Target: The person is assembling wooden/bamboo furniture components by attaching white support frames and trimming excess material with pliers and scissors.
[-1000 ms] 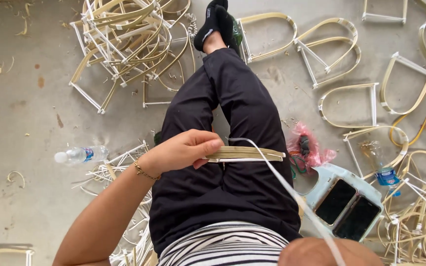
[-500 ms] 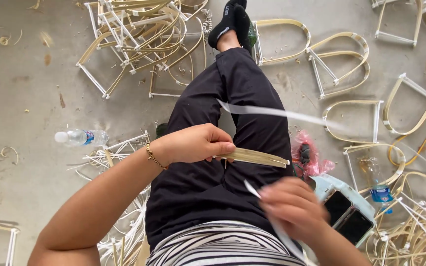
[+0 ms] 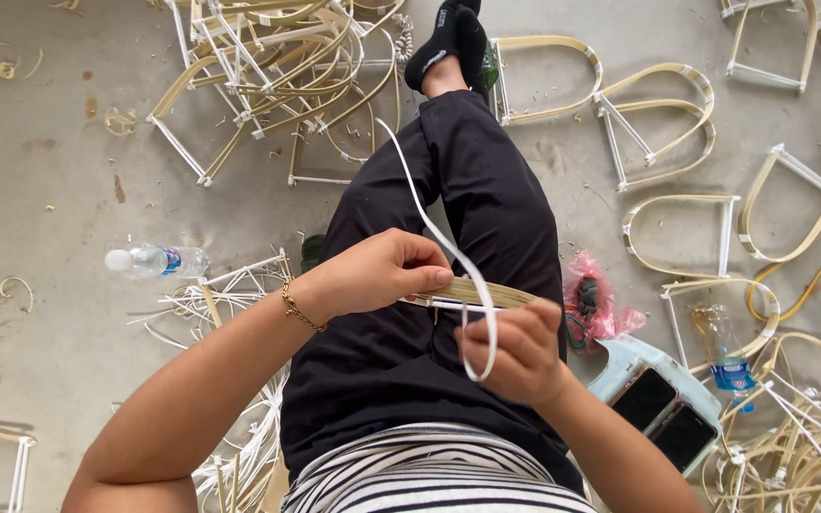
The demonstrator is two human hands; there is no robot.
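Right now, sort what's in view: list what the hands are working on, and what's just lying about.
In hand:
- bundle of tan strips, gripped by the left hand
- white strip, looped by the right hand

Lying about:
- water bottle on the floor
- two phones on a pale blue stool
- pink bag
- finished D-shaped frames
- pile of frames

- Left hand pinches tan strips over a black-trousered lap.
- Right hand loops a white strip around them.
- Bent frames and a bottle litter the concrete floor.
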